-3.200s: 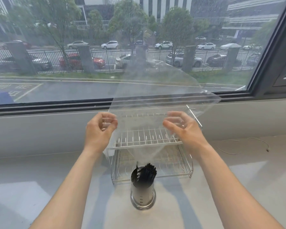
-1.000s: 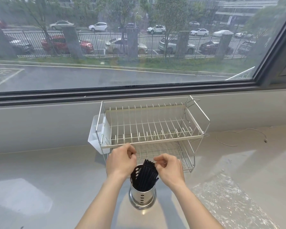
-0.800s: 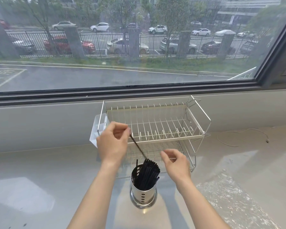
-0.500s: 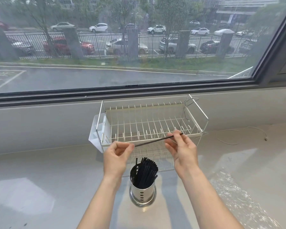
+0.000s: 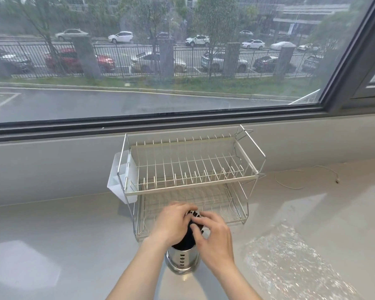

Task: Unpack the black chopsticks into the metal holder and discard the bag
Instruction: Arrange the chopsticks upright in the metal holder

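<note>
The metal holder [image 5: 182, 259] stands on the pale counter in front of the dish rack. A bundle of black chopsticks [image 5: 189, 234] sticks up out of it, mostly hidden by my hands. My left hand [image 5: 171, 224] wraps around the bundle's left side and top. My right hand [image 5: 214, 237] presses against its right side with fingers curled on the sticks. The clear plastic bag [image 5: 290, 263] lies flat on the counter to the right of the holder, apart from both hands.
A two-tier wire dish rack [image 5: 191, 169] with a white side cup [image 5: 121, 176] stands against the low wall under the window. A thin white cable [image 5: 301, 180] trails on the counter at the right.
A single chopstick that both hands held level above the holder is no longer apart. Both hands have come down and closed around the bundle in the holder.
</note>
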The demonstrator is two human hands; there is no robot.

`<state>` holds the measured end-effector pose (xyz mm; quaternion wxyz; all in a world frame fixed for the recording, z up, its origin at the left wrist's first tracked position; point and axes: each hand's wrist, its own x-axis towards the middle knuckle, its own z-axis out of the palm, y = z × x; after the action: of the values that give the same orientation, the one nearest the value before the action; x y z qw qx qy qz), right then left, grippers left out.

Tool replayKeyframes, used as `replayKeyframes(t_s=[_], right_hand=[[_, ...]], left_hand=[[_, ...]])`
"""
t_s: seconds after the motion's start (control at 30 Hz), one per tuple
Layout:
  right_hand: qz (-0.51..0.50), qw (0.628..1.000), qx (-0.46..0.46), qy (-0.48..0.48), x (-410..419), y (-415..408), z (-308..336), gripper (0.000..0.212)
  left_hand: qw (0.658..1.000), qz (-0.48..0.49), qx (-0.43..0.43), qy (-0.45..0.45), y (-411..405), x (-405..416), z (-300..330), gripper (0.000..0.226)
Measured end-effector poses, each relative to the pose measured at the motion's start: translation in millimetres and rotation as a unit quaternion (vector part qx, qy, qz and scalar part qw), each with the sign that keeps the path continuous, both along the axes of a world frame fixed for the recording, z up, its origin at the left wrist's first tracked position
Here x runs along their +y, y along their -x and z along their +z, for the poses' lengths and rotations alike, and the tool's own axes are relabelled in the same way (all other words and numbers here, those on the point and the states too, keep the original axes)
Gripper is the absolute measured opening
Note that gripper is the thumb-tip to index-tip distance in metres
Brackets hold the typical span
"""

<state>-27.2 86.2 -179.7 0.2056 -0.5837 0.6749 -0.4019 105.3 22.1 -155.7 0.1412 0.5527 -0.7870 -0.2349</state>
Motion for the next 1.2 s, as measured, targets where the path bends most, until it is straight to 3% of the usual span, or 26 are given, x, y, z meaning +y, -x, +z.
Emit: replayKeyframes(t_s=[0.1, 0.27, 0.43, 0.57, 0.7, 0.83, 0.9, 1.0, 1.07, 1.13, 1.2], right_hand=[[-0.058, 0.996, -0.073, -0.005, -3, 16, 8, 0.017], [-0.057, 0.992, -0.074, -0.079, -8, 35, 6, 0.015], [-0.076, 0.983, -0.128, -0.106, -9, 36, 0, 0.014], [-0.051, 0.954, -0.236, -0.177, -13, 29, 3, 0.014], [-0.022, 0.925, -0.330, -0.184, -13, 23, 20, 0.017], [-0.018, 0.920, -0.372, -0.124, -17, 22, 31, 0.018], [-0.024, 0.890, -0.451, -0.064, -21, 23, 43, 0.017], [-0.036, 0.835, -0.548, 0.023, -29, 26, 69, 0.023], [-0.033, 0.821, -0.567, 0.054, -31, 29, 84, 0.025], [-0.030, 0.829, -0.553, 0.079, -31, 26, 95, 0.021], [-0.046, 0.863, -0.491, 0.107, -31, 22, 97, 0.017]], left_hand=[[0.998, -0.028, -0.052, -0.009, 11, -4, 9, 0.037], [0.995, -0.027, -0.095, 0.014, 13, -12, 22, 0.026], [0.995, 0.089, 0.024, 0.024, -8, -15, 35, 0.005], [0.972, 0.162, 0.156, 0.060, -23, -14, 52, 0.006], [0.921, 0.244, 0.281, 0.116, -30, -5, 66, 0.007], [0.804, 0.314, 0.490, 0.120, -37, 0, 79, 0.007], [0.773, 0.317, 0.543, 0.088, -35, 3, 79, 0.004], [0.790, 0.313, 0.525, 0.053, -32, 12, 60, 0.003], [0.786, 0.332, 0.522, 0.020, -28, 21, 42, 0.005], [0.786, 0.352, 0.509, -0.013, -25, 30, 21, 0.008], [0.831, 0.336, 0.443, -0.026, -23, 37, 3, 0.009]])
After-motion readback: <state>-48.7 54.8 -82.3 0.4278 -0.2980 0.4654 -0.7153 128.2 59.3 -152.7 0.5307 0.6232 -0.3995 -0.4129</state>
